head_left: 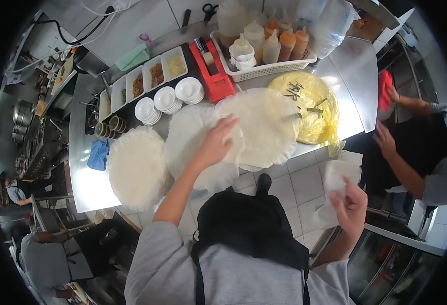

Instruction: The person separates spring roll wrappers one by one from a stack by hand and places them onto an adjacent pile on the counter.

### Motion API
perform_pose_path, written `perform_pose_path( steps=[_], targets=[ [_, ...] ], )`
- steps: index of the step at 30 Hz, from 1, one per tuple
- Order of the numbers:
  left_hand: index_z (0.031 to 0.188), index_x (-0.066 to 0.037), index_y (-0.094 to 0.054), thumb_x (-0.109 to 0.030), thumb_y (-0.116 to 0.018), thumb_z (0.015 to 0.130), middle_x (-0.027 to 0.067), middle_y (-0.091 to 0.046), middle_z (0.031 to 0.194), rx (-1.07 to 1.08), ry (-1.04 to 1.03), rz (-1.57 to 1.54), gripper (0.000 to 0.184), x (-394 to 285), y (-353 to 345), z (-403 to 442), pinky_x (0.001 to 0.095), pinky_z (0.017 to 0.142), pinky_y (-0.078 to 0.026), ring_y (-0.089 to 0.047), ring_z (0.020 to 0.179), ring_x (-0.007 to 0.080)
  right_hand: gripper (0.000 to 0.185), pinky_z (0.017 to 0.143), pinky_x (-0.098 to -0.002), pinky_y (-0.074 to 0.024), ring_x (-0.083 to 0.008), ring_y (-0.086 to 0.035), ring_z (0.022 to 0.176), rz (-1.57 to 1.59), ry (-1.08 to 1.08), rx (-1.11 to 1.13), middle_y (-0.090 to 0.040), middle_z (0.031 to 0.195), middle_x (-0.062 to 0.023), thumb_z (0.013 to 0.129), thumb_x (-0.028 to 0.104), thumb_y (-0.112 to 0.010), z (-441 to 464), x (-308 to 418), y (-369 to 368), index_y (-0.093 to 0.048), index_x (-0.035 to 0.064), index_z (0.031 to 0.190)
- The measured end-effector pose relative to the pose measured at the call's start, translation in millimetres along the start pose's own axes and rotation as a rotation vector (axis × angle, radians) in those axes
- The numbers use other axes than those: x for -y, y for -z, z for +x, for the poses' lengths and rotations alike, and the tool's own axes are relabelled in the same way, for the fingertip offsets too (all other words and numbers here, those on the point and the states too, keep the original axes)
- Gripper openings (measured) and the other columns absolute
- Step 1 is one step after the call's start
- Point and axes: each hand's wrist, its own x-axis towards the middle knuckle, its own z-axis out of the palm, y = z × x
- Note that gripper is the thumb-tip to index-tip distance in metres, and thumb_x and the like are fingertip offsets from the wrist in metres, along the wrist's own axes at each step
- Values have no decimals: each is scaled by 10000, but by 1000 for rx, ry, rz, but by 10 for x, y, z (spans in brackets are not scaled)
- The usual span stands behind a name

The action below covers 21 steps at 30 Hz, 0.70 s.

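Three large pale round sheets lie along the steel counter: a left one (pixel 137 168), a middle one (pixel 183 137) and a right one (pixel 264 127). My left hand (pixel 217 141) rests over the middle sheet near its right side, its fingers apart and nothing in them. Off the counter at the right, my right hand (pixel 349 207) grips a white cloth or paper (pixel 335 178) that hangs above the floor. A yellow plastic bag (pixel 317 114), knotted, round and flat, with dark marks on it, lies right of the right sheet.
Behind the sheets stand stacked white bowls (pixel 166 99), food trays (pixel 156 75), a red tape dispenser (pixel 216 76) and a basket (pixel 274 68) of squeeze bottles. A blue cloth (pixel 98 154) lies at left. A co-worker's hands and arms are close at right; other people are at lower left.
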Motion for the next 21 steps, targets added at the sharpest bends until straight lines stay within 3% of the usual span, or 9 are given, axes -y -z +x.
perform_pose_path(
  steps=[1, 5, 8, 10, 12, 14, 17, 19, 21],
  targets=[
    [1384, -144, -326, -136, -548, 803, 86, -273, 1451, 49, -145, -262, 621, -269, 64, -25, 429, 1085, -162, -181, 1362, 263, 255, 519, -259, -404, -196, -552, 538, -60, 133, 205, -538, 664, -122, 757, 42, -684, 120, 56, 11, -456, -30, 669],
    [1381, -65, -308, -241, -689, 727, 127, -264, 1448, 353, -269, -479, 777, -897, 293, -288, 387, 1092, -147, -117, 1373, 291, 328, 497, -329, -385, -287, -502, 513, 66, 263, 830, -428, 550, -109, 727, 160, -736, 676, 553, -114, -467, -7, 641],
    [1302, -23, -418, -242, -730, 711, 163, -403, 1352, 456, -355, -420, 703, -830, 447, -511, 380, 1059, -239, -280, 1317, 277, 289, 483, -317, -374, -228, -502, 488, 45, 344, 931, -429, 530, -102, 750, 190, -718, 1125, 619, -257, -511, 5, 671],
    [1161, -22, -542, -260, -728, 727, 143, -619, 1035, 331, 203, -317, 529, -921, 680, -766, 346, 888, -440, -569, 1029, 219, 239, 480, -292, -383, -156, -501, 487, -41, 323, 871, -482, 543, -79, 792, 211, -677, 1472, 703, -517, -560, 17, 714],
    [1026, 8, -595, -215, -694, 769, 72, -653, 846, -60, 307, -609, 354, -576, 638, -996, 288, 698, -502, -615, 753, 127, 245, 497, -277, -409, -118, -502, 499, -103, 260, 965, -525, 563, -57, 802, 247, -654, 1935, 609, -1029, -585, 16, 754],
    [992, 31, -602, -154, -668, 786, 60, -653, 844, -271, 483, -689, 284, -143, 664, -1054, 263, 646, -485, -606, 698, 120, 268, 526, -285, -443, -138, -542, 525, -122, 277, 959, -585, 631, -64, 788, 279, -653, 2301, 420, -1728, -606, 15, 784],
    [979, 39, -608, -142, -644, 803, 61, -651, 832, -554, 566, -503, 255, 542, 582, -1069, 264, 616, -464, -589, 680, 113, 243, 623, -342, -480, -224, -616, 665, -185, 396, 864, -641, 767, -110, 769, 253, -646, 2548, 18, -2686, -624, 27, 856],
    [985, 46, -604, -141, -631, 811, 64, -648, 812, -619, 540, -393, 256, 771, 527, -1084, 265, 611, -458, -581, 667, 109, 232, 677, -370, -487, -270, -632, 755, -262, 532, 709, -653, 836, -123, 767, 235, -638, 2570, -121, -3059, -629, 38, 888],
    [982, 50, -603, -142, -627, 813, 72, -647, 796, -648, 552, -375, 257, 819, 488, -1130, 268, 612, -456, -576, 661, 109, 243, 712, -383, -483, -291, -619, 813, -201, 506, 717, -652, 853, -131, 763, 242, -638, 2538, -115, -3120, -630, 53, 916]
  ],
)
